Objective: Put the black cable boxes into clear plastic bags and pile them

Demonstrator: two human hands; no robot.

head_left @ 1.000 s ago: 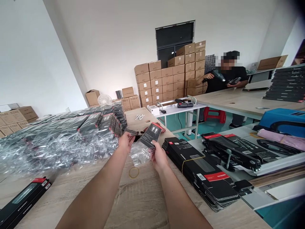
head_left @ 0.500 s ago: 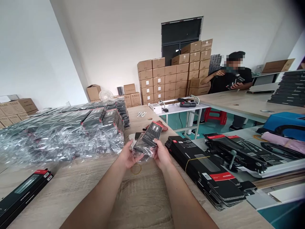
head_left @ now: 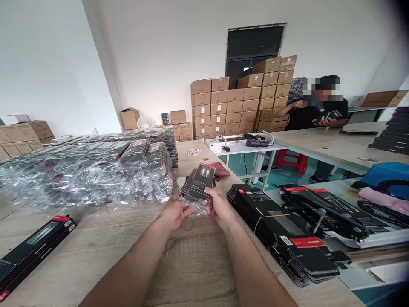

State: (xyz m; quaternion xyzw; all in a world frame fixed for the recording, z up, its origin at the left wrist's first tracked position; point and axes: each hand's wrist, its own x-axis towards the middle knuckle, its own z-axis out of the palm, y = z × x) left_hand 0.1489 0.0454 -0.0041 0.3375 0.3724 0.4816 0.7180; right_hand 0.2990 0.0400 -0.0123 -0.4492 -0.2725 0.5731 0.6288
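Above the wooden table, a black box [head_left: 204, 179] with a red top edge and a picture of two white plugs is in a clear plastic bag [head_left: 200, 208]. My right hand [head_left: 220, 207] is closed on its lower right, thumb pressed on the front. At the lower left, my left hand [head_left: 175, 212] has its fingers closed on the crinkled bag. Another dark flat surface shows behind the box's left side; I cannot tell whether it is a second box. A rubber band [head_left: 187, 224] lies below my hands.
Many bagged black boxes [head_left: 128, 170] cover the table's left. A banded stack of flat black cartons [head_left: 275, 226] lies to the right, beside a clamp tool [head_left: 326, 213]. Two long black boxes [head_left: 38, 251] lie at the lower left. A co-worker [head_left: 329, 106] holds items across the room.
The view has shifted, so most of the room sits further right. The box in my hands stands more upright, and my left hand has come slightly closer to my right.
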